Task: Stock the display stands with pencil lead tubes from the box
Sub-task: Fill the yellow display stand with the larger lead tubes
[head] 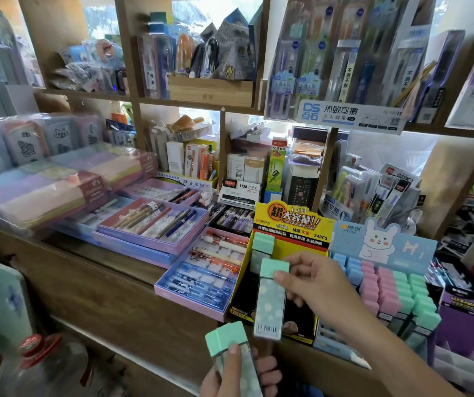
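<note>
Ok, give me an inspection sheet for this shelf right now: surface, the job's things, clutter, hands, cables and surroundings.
Surface: wooden counter, crowded with stationery.
Job's things: yellow display stand looks mostly unfilled, with a stocked tube at its back left; rabbit display stand packed with blue, pink and green tubes; supply box not seen.
Clutter: pen trays left of the stands.
Grippers: right hand pinches a green-capped tube over the yellow stand; left hand grips a second green-capped tube lower down.
Cables: nothing seen.
Surroundings: wall shelves of packaged pens; pastel cases at left.
</note>
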A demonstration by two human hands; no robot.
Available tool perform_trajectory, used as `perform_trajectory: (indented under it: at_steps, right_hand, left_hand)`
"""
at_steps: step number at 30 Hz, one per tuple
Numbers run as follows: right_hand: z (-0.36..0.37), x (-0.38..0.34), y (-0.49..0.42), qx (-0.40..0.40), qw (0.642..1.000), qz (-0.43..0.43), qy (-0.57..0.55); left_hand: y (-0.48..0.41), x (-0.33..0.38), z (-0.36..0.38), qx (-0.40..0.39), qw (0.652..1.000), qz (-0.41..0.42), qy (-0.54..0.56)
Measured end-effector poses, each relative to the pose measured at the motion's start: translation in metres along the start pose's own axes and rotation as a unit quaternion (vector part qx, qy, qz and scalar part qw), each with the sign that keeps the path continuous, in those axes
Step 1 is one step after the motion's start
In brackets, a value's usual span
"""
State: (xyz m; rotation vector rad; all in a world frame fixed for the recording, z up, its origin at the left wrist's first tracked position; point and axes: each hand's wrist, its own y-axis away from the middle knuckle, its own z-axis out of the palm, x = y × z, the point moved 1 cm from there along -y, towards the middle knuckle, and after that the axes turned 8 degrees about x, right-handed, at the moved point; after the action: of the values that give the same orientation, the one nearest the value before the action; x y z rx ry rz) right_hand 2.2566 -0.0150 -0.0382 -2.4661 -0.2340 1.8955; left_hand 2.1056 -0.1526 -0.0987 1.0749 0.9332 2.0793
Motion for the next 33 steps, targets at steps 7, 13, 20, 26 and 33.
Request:
perform_trajectory:
  at_steps: [7,13,20,26,33]
  right_hand:
    - [-0.002,-0.011,-0.034,0.088,0.993,-0.073,0.034]
    - [0.008,-0.010,-0.054,0.118,0.980,-0.126,0.094]
    - [0.022,0.001,-0.054,0.094,0.973,-0.158,0.137]
    - [0.030,0.010,-0.051,0.067,0.975,-0.144,0.156]
    - [0.032,0.009,-0.056,0.049,0.973,-0.133,0.182]
  left_hand:
    - [-0.035,0.009,-0.003,0.097,0.953,0.269,0.099]
    - [-0.029,0.008,-0.007,0.136,0.947,0.282,0.069]
    - [-0.027,0.006,-0.006,0.116,0.948,0.284,0.088]
    - [-0.036,0.008,-0.006,0.093,0.953,0.262,0.119]
    - [-0.048,0.006,-0.007,0.065,0.952,0.258,0.149]
